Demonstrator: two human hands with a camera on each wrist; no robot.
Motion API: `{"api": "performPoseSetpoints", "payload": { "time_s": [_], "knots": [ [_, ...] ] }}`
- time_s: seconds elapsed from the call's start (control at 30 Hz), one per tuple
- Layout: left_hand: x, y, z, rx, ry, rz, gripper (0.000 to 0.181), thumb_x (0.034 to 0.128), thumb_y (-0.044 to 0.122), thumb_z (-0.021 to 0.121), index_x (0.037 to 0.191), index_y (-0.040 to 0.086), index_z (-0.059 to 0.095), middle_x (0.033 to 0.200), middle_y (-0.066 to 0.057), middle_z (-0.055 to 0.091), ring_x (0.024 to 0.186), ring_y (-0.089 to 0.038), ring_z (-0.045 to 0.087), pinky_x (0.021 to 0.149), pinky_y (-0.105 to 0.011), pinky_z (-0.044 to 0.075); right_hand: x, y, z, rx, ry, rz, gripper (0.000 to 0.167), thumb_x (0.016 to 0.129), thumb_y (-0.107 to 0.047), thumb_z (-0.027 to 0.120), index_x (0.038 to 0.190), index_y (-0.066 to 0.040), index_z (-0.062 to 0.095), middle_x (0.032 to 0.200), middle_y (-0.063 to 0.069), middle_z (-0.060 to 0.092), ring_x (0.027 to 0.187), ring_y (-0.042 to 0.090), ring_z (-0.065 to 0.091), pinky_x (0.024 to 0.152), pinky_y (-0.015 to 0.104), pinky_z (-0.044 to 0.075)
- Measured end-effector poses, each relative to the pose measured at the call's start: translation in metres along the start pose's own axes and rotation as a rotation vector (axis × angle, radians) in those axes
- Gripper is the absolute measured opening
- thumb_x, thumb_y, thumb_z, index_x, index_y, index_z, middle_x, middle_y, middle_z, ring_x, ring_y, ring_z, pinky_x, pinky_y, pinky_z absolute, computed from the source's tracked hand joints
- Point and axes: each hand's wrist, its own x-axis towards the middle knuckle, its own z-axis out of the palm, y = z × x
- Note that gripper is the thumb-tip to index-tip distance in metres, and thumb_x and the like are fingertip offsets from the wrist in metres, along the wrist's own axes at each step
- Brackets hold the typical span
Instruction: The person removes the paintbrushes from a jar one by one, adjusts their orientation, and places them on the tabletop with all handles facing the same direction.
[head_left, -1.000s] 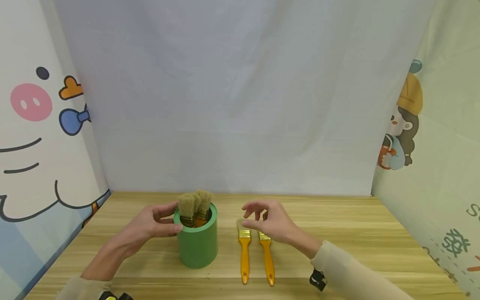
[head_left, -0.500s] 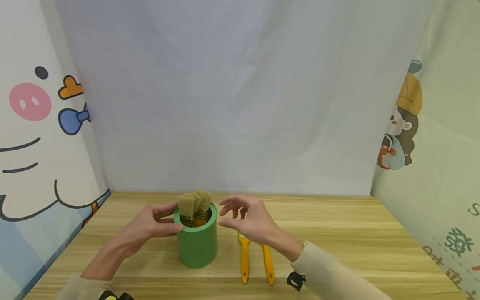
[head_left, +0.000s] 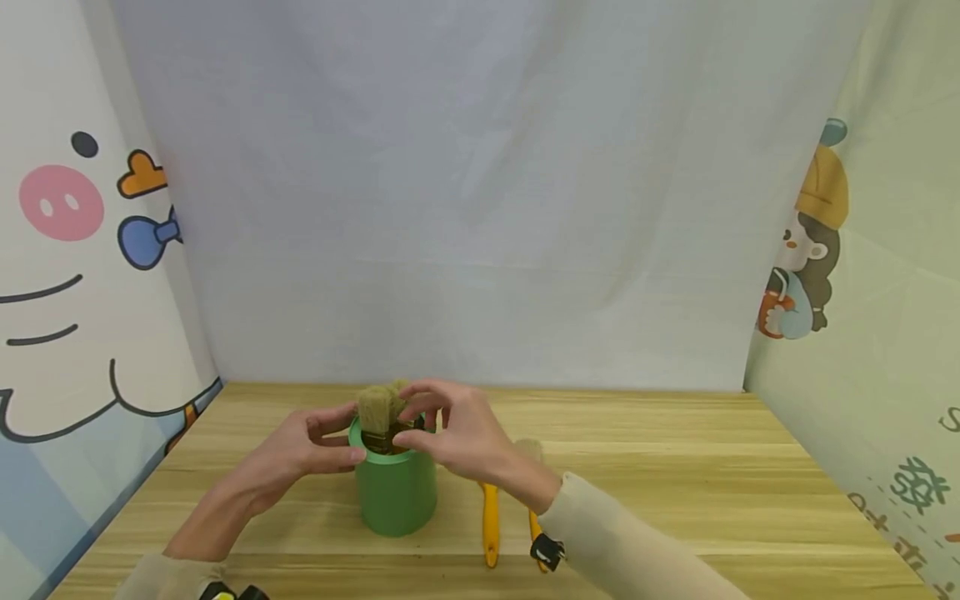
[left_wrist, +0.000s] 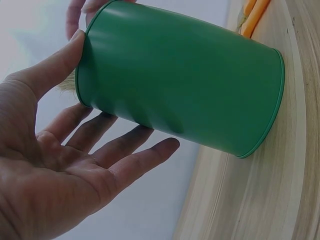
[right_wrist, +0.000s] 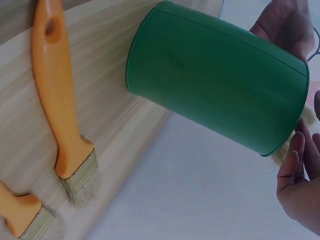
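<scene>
A green can [head_left: 397, 496] stands upright on the table with several bristle-up brushes [head_left: 375, 410] inside. My left hand [head_left: 288, 454] holds its left side, the thumb over the rim and the fingers behind; in the left wrist view that hand [left_wrist: 65, 165] has its thumb at the can's [left_wrist: 185, 75] rim. Over the right side of the opening is my right hand [head_left: 465, 433], thumb and bent fingers spread around the bristles, a gap between them. The right wrist view shows that hand [right_wrist: 302, 185] beside the can's [right_wrist: 215, 75] mouth; contact with a brush is unclear.
Two yellow-handled brushes lie right of the can, one with its handle [head_left: 491, 525] near it, the other [head_left: 531, 450] partly under my right forearm. A pale curtain [head_left: 480, 208] hangs behind the wooden table [head_left: 675, 483], with printed cloths at both sides.
My right hand has moved left from above the two lying brushes to the can's opening. My left hand and the can have stayed in place.
</scene>
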Motion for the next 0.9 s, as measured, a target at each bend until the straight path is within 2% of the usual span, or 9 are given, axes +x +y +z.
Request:
{"api": "performPoseSetpoints", "payload": {
  "time_s": [0.33, 0.5, 0.63, 0.8, 0.9],
  "knots": [
    [0.000, 0.000, 0.000, -0.013, -0.008, 0.001, 0.084, 0.0984, 0.013, 0.076, 0.164, -0.006, 0.026, 0.166, -0.029, 0.029, 0.144, -0.049, 0.043, 0.102, -0.048, 0.055, 0.009, 0.000, 0.015, -0.045, 0.018, 0.022, 0.042, 0.091, -0.013, 0.087, 0.129, -0.012, 0.069, 0.100, -0.005, 0.078, 0.075, 0.020, 0.058, 0.067, 0.025, 0.043],
    [0.000, 0.000, -0.001, -0.011, -0.012, 0.001, 0.085, 0.0990, 0.013, 0.075, 0.164, -0.006, 0.025, 0.166, -0.030, 0.028, 0.144, -0.050, 0.042, 0.102, -0.047, 0.056, 0.013, 0.000, 0.021, -0.062, 0.012, 0.021, 0.045, 0.092, -0.013, 0.086, 0.132, -0.011, 0.067, 0.099, -0.004, 0.077, 0.073, 0.009, 0.064, 0.067, 0.022, 0.052],
    [0.000, 0.000, -0.001, -0.016, -0.013, -0.002, 0.086, 0.0990, 0.013, 0.076, 0.164, -0.007, 0.023, 0.166, -0.030, 0.027, 0.144, -0.051, 0.040, 0.102, -0.047, 0.056, 0.014, 0.000, 0.025, -0.089, 0.021, 0.005, 0.044, 0.092, -0.012, 0.085, 0.132, -0.011, 0.067, 0.097, -0.004, 0.076, 0.083, 0.003, 0.069, 0.075, 0.022, 0.057],
    [-0.001, 0.000, -0.001, -0.014, -0.015, 0.001, 0.086, 0.0990, 0.013, 0.075, 0.164, -0.007, 0.023, 0.166, -0.030, 0.026, 0.144, -0.051, 0.040, 0.102, -0.048, 0.055, 0.014, 0.001, 0.028, -0.113, 0.043, -0.025, 0.043, 0.093, -0.009, 0.084, 0.132, -0.011, 0.066, 0.098, -0.002, 0.076, 0.087, 0.004, 0.068, 0.078, 0.023, 0.057],
    [0.000, 0.000, -0.001, -0.013, -0.008, -0.004, 0.086, 0.0986, 0.013, 0.076, 0.163, -0.008, 0.024, 0.166, -0.030, 0.026, 0.144, -0.050, 0.042, 0.102, -0.048, 0.055, 0.012, 0.001, 0.027, -0.111, 0.050, -0.036, 0.042, 0.093, -0.006, 0.082, 0.132, -0.011, 0.066, 0.098, -0.002, 0.075, 0.082, 0.005, 0.065, 0.075, 0.023, 0.054]
  ]
}}
